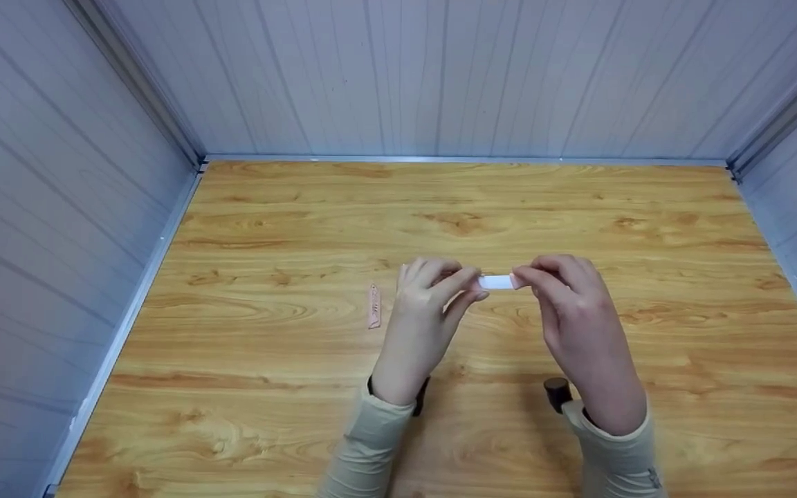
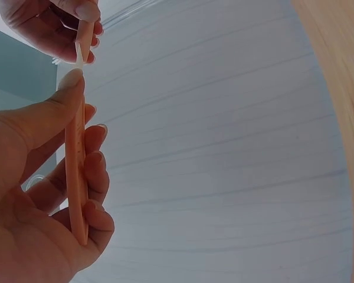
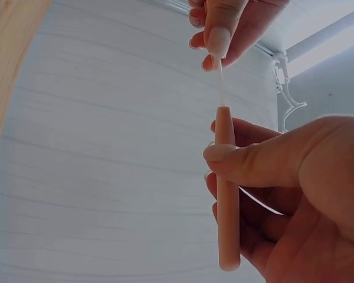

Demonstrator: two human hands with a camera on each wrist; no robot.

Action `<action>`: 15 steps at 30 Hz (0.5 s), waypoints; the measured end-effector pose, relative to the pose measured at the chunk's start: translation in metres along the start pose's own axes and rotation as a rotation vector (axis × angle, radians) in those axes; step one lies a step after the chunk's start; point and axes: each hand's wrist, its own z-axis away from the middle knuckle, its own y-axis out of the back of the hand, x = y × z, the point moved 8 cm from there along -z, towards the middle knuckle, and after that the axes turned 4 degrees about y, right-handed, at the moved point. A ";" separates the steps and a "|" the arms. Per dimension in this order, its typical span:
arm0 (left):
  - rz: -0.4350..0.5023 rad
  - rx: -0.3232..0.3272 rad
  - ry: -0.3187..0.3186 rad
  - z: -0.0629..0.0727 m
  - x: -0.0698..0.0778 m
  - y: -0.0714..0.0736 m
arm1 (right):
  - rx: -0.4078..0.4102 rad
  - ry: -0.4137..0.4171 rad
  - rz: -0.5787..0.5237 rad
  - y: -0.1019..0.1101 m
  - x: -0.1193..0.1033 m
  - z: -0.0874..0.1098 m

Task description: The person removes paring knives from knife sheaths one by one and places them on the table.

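My left hand (image 1: 420,311) and right hand (image 1: 582,311) meet above the table, to the right of its middle. Between them spans a white blade (image 1: 496,282) of what looks like a small knife. In the right wrist view, my right thumb and fingers grip its smooth peach handle (image 3: 228,224). A long, slightly curved peach piece (image 2: 75,177), possibly a sheath, lies along my left fingers, which curl round it. My left thumb presses near its end, where the blade meets it; whether the blade sits inside cannot be told.
A flat pink strip (image 1: 374,306) with dark markings and a small hole lies on the wooden table (image 1: 267,401), left of my left hand. Pale panelled walls (image 1: 405,76) stand behind the table and at both sides. A dark wrist-worn device (image 1: 557,394) juts from my right cuff.
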 end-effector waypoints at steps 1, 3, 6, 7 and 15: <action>-0.001 0.001 0.000 0.000 0.000 0.000 | -0.003 0.000 0.001 0.000 0.000 0.000; -0.003 -0.001 0.003 0.000 0.000 0.000 | 0.003 0.000 -0.002 0.000 0.000 0.000; 0.001 -0.003 0.006 0.000 0.000 0.001 | 0.025 0.006 -0.012 0.001 -0.001 -0.001; 0.003 -0.005 0.007 0.000 -0.001 0.001 | 0.034 0.012 -0.014 0.002 -0.001 0.000; -0.001 -0.015 0.005 0.000 -0.001 0.001 | 0.031 0.012 -0.022 0.001 0.000 0.000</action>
